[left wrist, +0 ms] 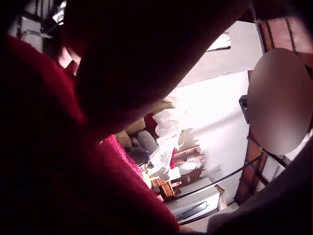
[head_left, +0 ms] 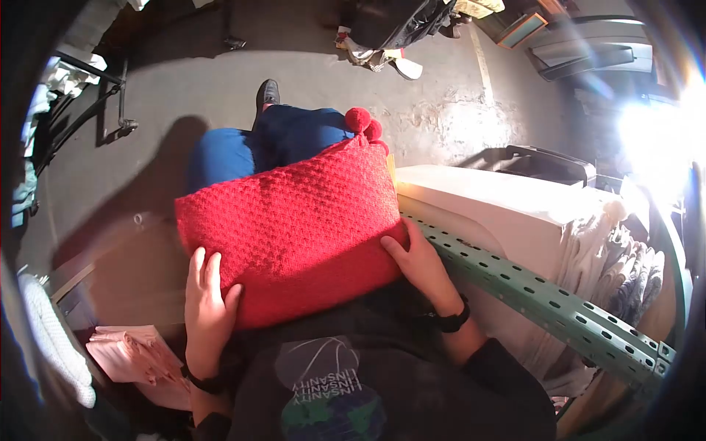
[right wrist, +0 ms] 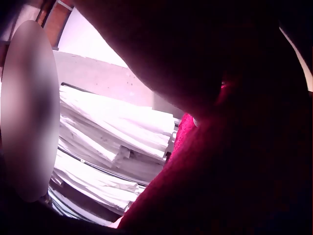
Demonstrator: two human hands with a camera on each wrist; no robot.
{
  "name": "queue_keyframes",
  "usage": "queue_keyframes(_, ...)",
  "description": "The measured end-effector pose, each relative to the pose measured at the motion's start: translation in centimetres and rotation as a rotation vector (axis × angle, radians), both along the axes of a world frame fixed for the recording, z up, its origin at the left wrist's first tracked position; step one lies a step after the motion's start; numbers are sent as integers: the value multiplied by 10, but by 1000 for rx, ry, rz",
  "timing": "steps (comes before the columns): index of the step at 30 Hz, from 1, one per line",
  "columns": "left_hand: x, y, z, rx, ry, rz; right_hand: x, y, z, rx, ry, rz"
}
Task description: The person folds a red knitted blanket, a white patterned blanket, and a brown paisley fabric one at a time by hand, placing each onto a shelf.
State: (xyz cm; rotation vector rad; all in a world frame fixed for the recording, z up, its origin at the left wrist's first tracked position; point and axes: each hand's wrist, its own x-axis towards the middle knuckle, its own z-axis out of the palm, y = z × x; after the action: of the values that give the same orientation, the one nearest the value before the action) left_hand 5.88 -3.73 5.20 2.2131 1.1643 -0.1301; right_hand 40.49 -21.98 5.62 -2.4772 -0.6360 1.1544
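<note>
A red knitted cushion [head_left: 294, 228] with round pom-poms [head_left: 359, 121] at its far right corner lies tilted in front of the body, over the blue trouser legs. My left hand [head_left: 208, 316] rests on its near left part, with the visible fingers and thumb fairly straight on the knit. At the right edge, my right hand [head_left: 419, 264] grips the cushion, thumb on the upper face and the other fingers mostly hidden beyond the edge. Both wrist views are mostly dark, with red knit [left wrist: 122, 156] filling part of the left one and red fabric [right wrist: 181, 139] in the right one.
A green perforated metal beam [head_left: 515, 275] runs close by the right forearm, with a white stack [head_left: 485, 191] and folded cloths [head_left: 625, 257] beyond it. Folded pink cloth [head_left: 140, 353] sits at lower left. A wheeled rack [head_left: 121, 103] stands on the grey floor at left.
</note>
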Motion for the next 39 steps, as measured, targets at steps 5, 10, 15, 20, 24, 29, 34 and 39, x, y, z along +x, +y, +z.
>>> queue_keyframes(5,8,3,3,118,-204,-37,8,-20,-25,170,158,-237)
queue_keyframes(10,28,8,33,-523,-445,-2,5,2,-5,492,447,-603)
queue_keyframes(15,27,2,28,-618,-437,46,-21,65,52,484,41,11)
queue_keyframes(20,16,-2,16,-1064,-971,507,-84,134,86,643,8,805)
queue_keyframes(24,0,8,9,-1365,-1119,732,-156,146,67,701,-123,1203)
queue_keyframes(29,-2,18,15,-1273,-1062,824,-173,134,40,742,133,1208)
queue_keyframes(34,10,22,11,-1169,-721,812,-122,137,32,725,454,1043)
queue_keyframes(39,22,19,8,-1050,-631,709,-89,128,23,576,392,650)
